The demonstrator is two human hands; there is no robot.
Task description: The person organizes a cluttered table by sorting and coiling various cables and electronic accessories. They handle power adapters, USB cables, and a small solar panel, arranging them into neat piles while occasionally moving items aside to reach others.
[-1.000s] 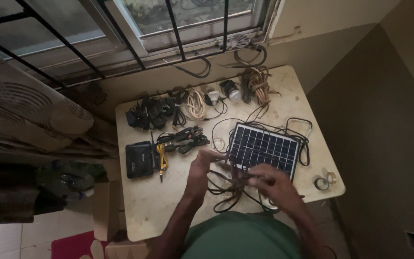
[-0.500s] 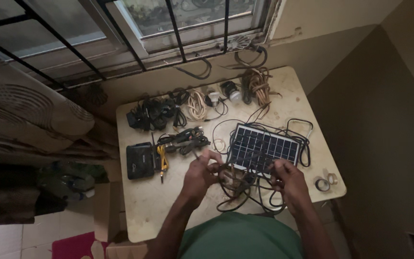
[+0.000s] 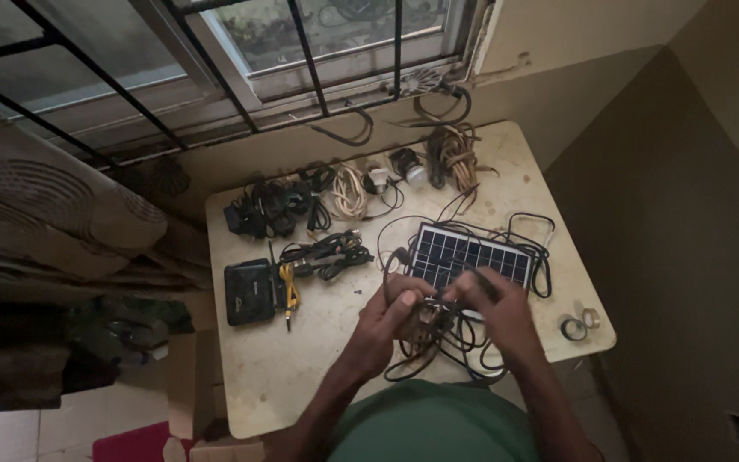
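Note:
My left hand (image 3: pixel 389 318) and my right hand (image 3: pixel 491 305) meet over a tangle of black and brown cables (image 3: pixel 434 342) at the near edge of a small dark solar panel (image 3: pixel 464 254). Both hands have their fingers closed on the wires, and a small brownish part sits between them. The panel lies flat on the pale worn table (image 3: pixel 301 376), with its black lead looping around its right side.
A black box-shaped device (image 3: pixel 249 292) with a yellow-handled tool (image 3: pixel 288 291) beside it lies at left. Coiled cords, adapters and bulbs (image 3: pixel 344 192) line the far edge. Two tape rolls (image 3: pixel 578 323) sit at the right edge. A barred window stands behind the table; a wall closes the right.
My right hand has moved left from the panel's right side to meet my left hand over the cable tangle. The camera view has shifted slightly.

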